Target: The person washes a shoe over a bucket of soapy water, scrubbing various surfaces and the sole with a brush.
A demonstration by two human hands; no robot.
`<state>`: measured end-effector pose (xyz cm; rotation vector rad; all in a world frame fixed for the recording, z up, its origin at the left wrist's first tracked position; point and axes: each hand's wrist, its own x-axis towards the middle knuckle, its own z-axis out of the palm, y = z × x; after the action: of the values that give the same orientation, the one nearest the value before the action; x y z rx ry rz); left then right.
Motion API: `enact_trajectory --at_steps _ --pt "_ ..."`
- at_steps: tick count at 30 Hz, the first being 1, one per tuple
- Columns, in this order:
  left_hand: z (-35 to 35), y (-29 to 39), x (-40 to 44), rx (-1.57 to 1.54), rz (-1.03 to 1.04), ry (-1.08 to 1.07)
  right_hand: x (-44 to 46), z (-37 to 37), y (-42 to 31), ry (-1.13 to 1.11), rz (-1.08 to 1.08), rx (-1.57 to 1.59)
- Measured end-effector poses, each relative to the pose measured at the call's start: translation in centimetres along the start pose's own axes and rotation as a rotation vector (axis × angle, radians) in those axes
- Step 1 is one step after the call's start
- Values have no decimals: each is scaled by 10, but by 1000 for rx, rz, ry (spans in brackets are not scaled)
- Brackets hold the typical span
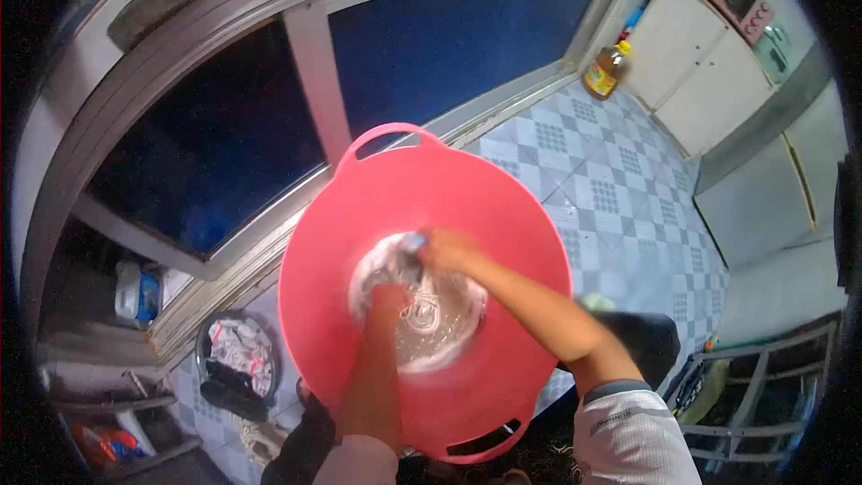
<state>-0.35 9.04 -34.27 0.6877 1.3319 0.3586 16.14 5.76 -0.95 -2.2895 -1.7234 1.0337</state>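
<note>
A large pink tub [323,207] with two cut-out handles stands in front of me, with soapy water [449,332] and white foam at its bottom. My right hand [444,251] reaches in from the right, its fingers closed on a dark grey wet item [409,268] with a light blue patch near the fingertips; its kind is blurred. My left hand [388,296] is low in the tub, just below that item, its fingers hidden or smeared. A looped white cord [422,312] lies in the water beside my left hand.
A dark basin [274,368] holding patterned cloth stands on the tiled floor [593,171] at left. Sliding glass doors [458,45] run behind the tub. An oil bottle [608,70] stands by the white cabinet [673,45]. A metal rack [754,386] is at right.
</note>
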Motion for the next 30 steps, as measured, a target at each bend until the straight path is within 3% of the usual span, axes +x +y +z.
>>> enact_trajectory --at_steps 1,2,3,4,5,6,7,10,13,15,18,19,22,25,27,29,30 --pt "32 17 -48 -230 14 72 31 46 26 6 -128 -186" --pt "40 28 -58 -309 1 69 12 48 17 -57 -177 -225" --pt "41 28 -56 -348 -8 56 -1 42 2 -254 -58 -102" --pt "43 26 -53 -380 -7 44 -1 58 5 -254 -8 -93" --pt "47 27 -53 -418 2 33 28 93 31 -220 -45 -182" --pt "53 25 -51 -447 11 19 20 97 17 -13 98 -30" --pt "56 22 -52 -472 16 10 34 115 23 56 0 -185" --pt "70 13 -53 -540 24 23 59 140 34 240 -111 -195" --pt "80 8 -59 -606 0 78 72 133 31 142 -37 -371" --pt "84 8 -64 -634 -20 106 70 103 27 -218 -54 -418" --pt "86 7 -71 -666 -46 140 130 167 159 -579 -77 397" --pt "85 5 -72 -674 -47 147 114 165 148 -588 -73 395" --pt "88 4 -75 -691 -40 152 38 142 69 -592 -158 -470" --pt "89 -4 -75 -696 -11 153 54 182 120 -533 -49 -388" --pt "87 -6 -74 -689 12 145 46 150 164 249 -1179 -362" --pt "75 -3 -84 -715 -65 150 57 84 70 -668 18 -684" --pt "77 12 -86 -749 -124 132 33 32 15 -498 101 -553"
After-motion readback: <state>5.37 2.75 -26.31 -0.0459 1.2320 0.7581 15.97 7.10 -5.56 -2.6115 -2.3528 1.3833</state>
